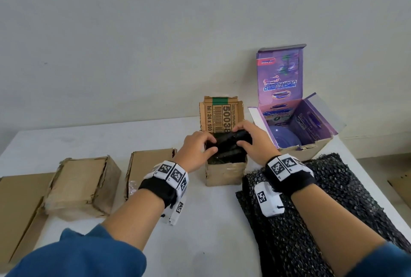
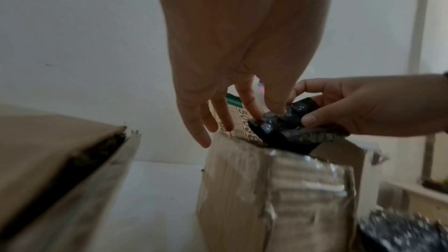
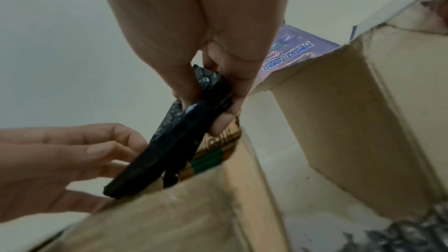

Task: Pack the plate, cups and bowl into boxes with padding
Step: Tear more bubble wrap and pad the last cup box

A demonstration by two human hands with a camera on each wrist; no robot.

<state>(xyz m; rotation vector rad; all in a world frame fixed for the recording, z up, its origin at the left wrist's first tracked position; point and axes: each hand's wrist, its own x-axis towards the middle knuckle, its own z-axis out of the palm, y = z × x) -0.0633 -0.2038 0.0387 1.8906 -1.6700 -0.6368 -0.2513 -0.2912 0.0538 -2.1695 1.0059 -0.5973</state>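
Observation:
A small open brown box (image 1: 226, 172) stands mid-table, its barcode flap (image 1: 221, 116) upright at the back. Both hands hold a black bubble-wrap bundle (image 1: 229, 141) at the box's mouth, its lower part inside. My left hand (image 1: 203, 144) pinches the bundle's left end (image 3: 130, 175). My right hand (image 1: 245, 136) grips the right end, thumb in front and fingers behind (image 3: 208, 99). What the wrap holds is hidden. In the left wrist view the bundle (image 2: 286, 129) pokes out of the box (image 2: 266, 198). A purple bowl (image 1: 285, 139) lies in the open purple box (image 1: 311, 149).
Sheets of black bubble wrap (image 1: 322, 192) lie under my right forearm at the table's right. Two closed cardboard boxes (image 1: 82, 185) (image 1: 148, 165) sit left of the small box, and flat cardboard (image 1: 17, 210) lies at the far left. The wall is close behind.

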